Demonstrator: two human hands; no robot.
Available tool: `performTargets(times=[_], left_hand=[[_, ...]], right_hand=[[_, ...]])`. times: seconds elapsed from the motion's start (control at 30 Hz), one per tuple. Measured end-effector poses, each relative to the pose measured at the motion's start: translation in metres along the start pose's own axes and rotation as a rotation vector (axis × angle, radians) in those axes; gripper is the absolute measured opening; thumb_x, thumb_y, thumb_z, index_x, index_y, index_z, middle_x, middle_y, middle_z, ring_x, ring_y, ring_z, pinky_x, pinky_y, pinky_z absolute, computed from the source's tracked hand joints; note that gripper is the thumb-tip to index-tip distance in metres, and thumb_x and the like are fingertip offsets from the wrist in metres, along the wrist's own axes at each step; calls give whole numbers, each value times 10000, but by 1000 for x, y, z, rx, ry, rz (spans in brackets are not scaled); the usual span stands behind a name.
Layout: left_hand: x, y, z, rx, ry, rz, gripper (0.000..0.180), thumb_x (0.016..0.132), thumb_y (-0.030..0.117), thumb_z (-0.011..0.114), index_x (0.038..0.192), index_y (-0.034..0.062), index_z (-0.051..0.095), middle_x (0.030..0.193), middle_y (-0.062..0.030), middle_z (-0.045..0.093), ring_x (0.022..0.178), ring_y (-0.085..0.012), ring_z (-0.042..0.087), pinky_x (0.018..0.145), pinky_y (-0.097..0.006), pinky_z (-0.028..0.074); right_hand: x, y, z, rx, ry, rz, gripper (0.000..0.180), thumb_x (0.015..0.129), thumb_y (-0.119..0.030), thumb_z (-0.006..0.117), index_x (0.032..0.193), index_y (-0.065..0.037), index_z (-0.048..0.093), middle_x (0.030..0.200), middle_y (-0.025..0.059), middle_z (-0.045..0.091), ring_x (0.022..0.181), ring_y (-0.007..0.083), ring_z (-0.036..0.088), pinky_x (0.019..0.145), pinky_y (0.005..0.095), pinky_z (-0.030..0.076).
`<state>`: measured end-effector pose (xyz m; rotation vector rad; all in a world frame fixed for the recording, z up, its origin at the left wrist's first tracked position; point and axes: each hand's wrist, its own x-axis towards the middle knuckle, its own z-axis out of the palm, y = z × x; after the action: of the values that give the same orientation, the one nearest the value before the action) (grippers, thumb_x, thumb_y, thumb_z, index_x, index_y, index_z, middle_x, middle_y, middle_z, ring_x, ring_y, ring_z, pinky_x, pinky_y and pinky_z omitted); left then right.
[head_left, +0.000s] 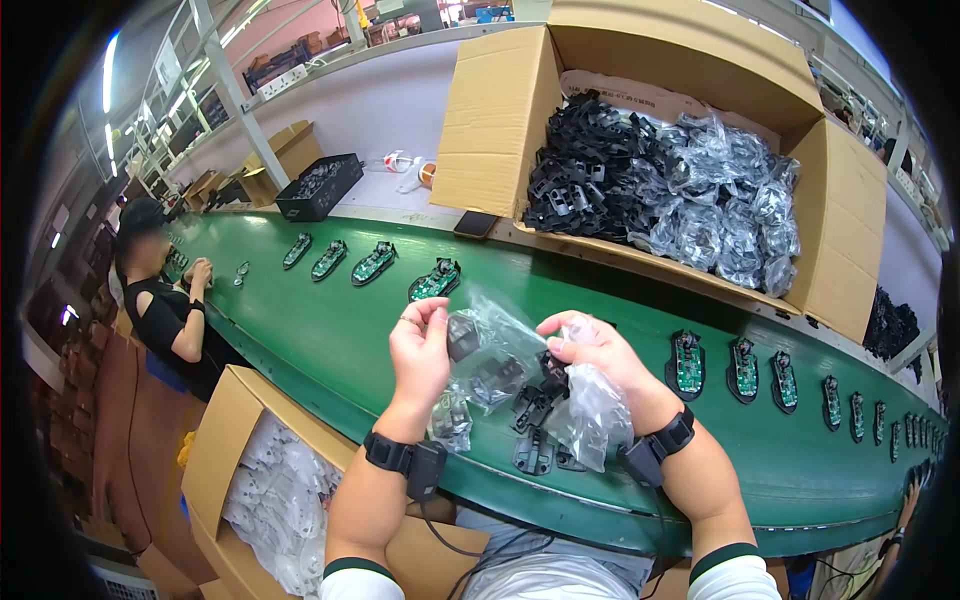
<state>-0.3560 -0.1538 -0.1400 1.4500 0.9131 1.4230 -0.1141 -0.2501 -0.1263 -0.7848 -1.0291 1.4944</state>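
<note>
In front of me, just above the green belt's near side, I hold clear plastic bags with dark parts inside. My left hand [420, 345] is closed, its fingertips pinching the edge of a clear plastic bag [505, 345]. Crumpled clear film [597, 420] hangs from my right hand [608, 362], whose thumb and fingers are pressed together on plastic. Whether both hands grip the same bag I cannot tell. Below them lie loose black plastic parts [533, 452], partly covered by the bags. Another small clear bag [451, 420] rests beside my left wrist.
Green circuit boards in black shells [686, 366] line the belt [610, 510] on both sides. Beyond it, an open carton [495, 125] holds black parts and bagged parts. A carton [225, 425] of white bagged items stands lower left. A co-worker [165, 290] stands at far left.
</note>
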Motion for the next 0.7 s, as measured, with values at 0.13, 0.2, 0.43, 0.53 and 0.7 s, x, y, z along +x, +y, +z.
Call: performTargets(times=[0.13,0.2,0.43,0.53,0.7], left_hand=[[2,13,1,-257,90,-124,115,1037,117,583,1111,39,625,862,24,613,655,-18,530,520,-181,437],[2,10,-2,-286,110,-104,140,1036,126,589,1143,40,616,919,2,644,750,-41,585,630,-195,489],[-6,21,6,-539,149,-288,232,1008,33,573,1237,50,545,961,-9,611,810,-75,594,754,-250,562],[-20,23,11,-645,-20,-342,358,966,-56,524,1303,64,511,1143,-75,619,1017,-176,637,882,-351,578],[-38,33,24,-769,-229,-412,421,940,-104,481,1323,67,523,1357,-147,588,1213,-242,603,1002,-389,545]], right_hand=[[-6,-9,-12,-705,-102,32,192,935,-202,701,997,-21,719,866,56,717,783,156,667,752,316,531],[-7,-6,-12,-1157,-160,67,236,879,-238,702,962,-18,701,845,150,707,781,301,678,760,400,542],[-10,-7,18,-1170,190,-708,303,789,-230,817,964,-44,653,878,142,656,838,351,671,723,425,550],[-20,7,37,-1234,159,-723,450,755,-300,872,1038,-60,617,949,120,635,755,309,664,617,376,558],[-15,32,36,-1297,369,-842,438,717,-126,825,1094,-66,611,939,108,614,701,303,663,574,384,559]])
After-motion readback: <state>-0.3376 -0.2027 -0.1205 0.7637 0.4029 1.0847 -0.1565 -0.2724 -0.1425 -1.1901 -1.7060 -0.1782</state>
